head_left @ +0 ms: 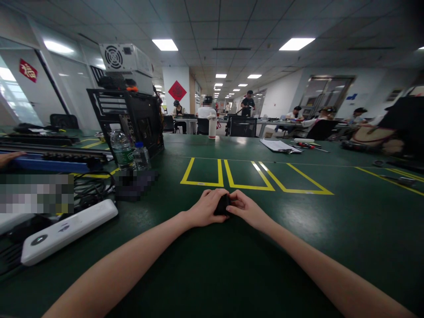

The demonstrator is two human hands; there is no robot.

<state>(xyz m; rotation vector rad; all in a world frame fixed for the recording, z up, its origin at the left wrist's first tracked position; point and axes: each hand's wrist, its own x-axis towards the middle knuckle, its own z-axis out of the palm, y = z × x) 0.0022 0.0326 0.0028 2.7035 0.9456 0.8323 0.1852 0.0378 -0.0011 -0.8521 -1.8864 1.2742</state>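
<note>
Between my two hands, low over the green tabletop (pixel 212 265), is a small black rounded object (pixel 223 205); its exact kind I cannot make out. My left hand (pixel 209 206) wraps round it from the left, thumb at the near side and fingers over the far side. From the right, my right hand (pixel 243 206) pinches its edge with thumb and fingertips. Part of the object is hidden under the fingers. Just beyond my hands, yellow tape (pixel 202 183) marks several frames on the table.
At left stand an open black computer case (pixel 142 119) with a power supply (pixel 124 57) on top, a water bottle (pixel 122 148) and a white power strip (pixel 71 232). Farther back are a white tumbler (pixel 212 127), a clipboard (pixel 280 145) and a red screwdriver (pixel 306 145). Several people sit beyond.
</note>
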